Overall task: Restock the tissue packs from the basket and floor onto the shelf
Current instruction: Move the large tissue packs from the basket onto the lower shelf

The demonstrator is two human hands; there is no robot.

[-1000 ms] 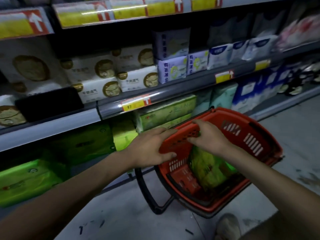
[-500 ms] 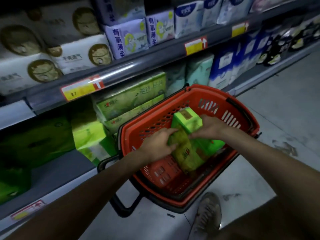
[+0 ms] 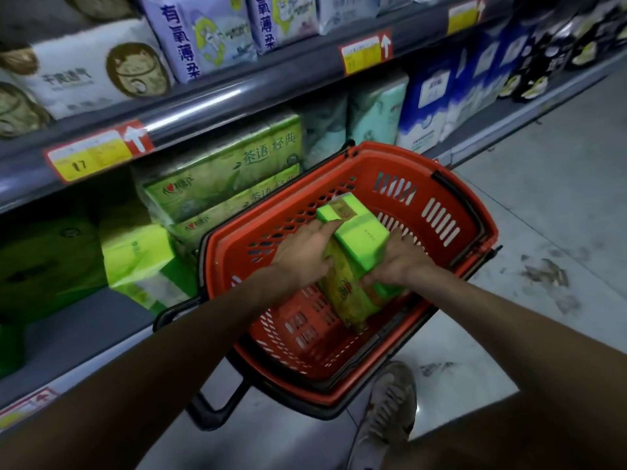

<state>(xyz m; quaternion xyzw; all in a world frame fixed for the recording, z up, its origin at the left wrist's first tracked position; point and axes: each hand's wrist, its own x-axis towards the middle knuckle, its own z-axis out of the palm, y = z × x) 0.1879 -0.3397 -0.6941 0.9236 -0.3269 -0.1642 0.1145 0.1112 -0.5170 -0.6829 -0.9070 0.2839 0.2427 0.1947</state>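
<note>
Grey sneaker (image 3: 386, 412) at bottom, yellow-and-red price label (image 3: 98, 154) upper left; blue-and-white packs (image 3: 427, 106) upper right

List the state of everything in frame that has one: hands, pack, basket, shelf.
left hand: grips the green tissue pack's left side.
right hand: grips its right side.
green tissue pack: tilted, inside the basket, held between both hands.
red basket: on the floor, beside the bottom shelf.
bottom shelf: partly stocked, with a bare stretch at left.
stacked green packs: lying on the bottom shelf behind the basket.
</note>
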